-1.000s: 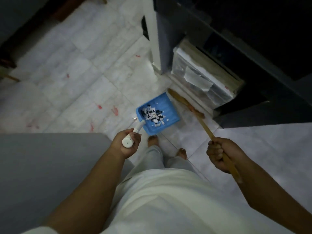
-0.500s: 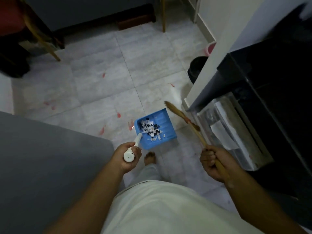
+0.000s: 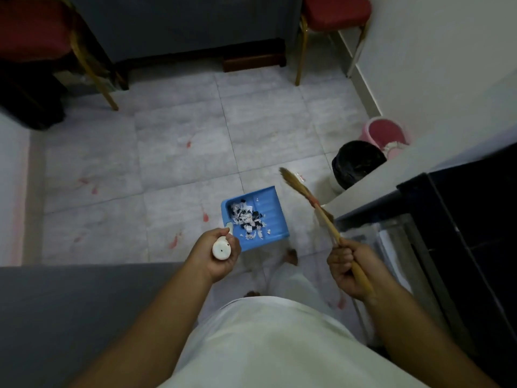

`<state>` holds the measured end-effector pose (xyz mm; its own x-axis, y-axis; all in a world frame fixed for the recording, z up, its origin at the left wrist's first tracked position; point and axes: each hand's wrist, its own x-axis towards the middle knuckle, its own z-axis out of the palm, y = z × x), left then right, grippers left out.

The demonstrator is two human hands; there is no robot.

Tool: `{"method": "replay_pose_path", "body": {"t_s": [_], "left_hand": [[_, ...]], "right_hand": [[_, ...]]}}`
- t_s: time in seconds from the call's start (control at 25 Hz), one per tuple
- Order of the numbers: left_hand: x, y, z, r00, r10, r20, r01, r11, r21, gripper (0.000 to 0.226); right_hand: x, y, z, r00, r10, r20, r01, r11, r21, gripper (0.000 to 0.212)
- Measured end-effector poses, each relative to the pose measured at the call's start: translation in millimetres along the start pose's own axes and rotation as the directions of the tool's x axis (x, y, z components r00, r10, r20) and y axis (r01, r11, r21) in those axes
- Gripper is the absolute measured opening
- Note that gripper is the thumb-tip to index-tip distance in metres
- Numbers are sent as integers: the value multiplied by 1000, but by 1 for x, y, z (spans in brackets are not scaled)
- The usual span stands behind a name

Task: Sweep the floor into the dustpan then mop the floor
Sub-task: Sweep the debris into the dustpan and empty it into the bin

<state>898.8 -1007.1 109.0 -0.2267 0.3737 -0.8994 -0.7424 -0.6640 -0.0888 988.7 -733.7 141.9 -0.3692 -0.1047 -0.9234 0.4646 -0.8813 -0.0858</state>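
Grey tiled floor with red smears: left hand, fingers wrapped round the handle, holds the blue dustpan level so its scraps stay in, right hand clamped on the broom, black bin far right, probably next.

The dustpan is bright blue with a white handle and holds black-and-white scraps. The broom is straw-yellow. The floor is pale grey marbled tile, smeared red. At two o'clock are a black bin and a pink bucket. At one o'clock is a red-seated chair.
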Motion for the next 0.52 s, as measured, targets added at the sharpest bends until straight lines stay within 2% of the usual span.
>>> {"method": "replay_pose_path", "body": {"t_s": [0.08, 0.16, 0.36, 0.44, 0.52], "left_hand": [[5, 22, 25, 999, 32, 3, -32, 999, -22, 17], [14, 47, 52, 998, 57, 9, -56, 997, -48, 20], [46, 111, 136, 992, 126, 16, -123, 985, -125, 24], [57, 133, 174, 990, 133, -46, -138, 979, -152, 20], [70, 160, 212, 991, 128, -32, -131, 977, -168, 18]], "right_hand": [[12, -22, 33, 1000, -7, 2, 7, 1000, -23, 39], [24, -48, 64, 1000, -25, 13, 26, 999, -41, 37], [74, -132, 144, 1000, -10, 4, 10, 994, -112, 43], [96, -168, 178, 999, 28, -44, -35, 986, -164, 41], [113, -204, 214, 998, 55, -25, -59, 982, -177, 43]]}}
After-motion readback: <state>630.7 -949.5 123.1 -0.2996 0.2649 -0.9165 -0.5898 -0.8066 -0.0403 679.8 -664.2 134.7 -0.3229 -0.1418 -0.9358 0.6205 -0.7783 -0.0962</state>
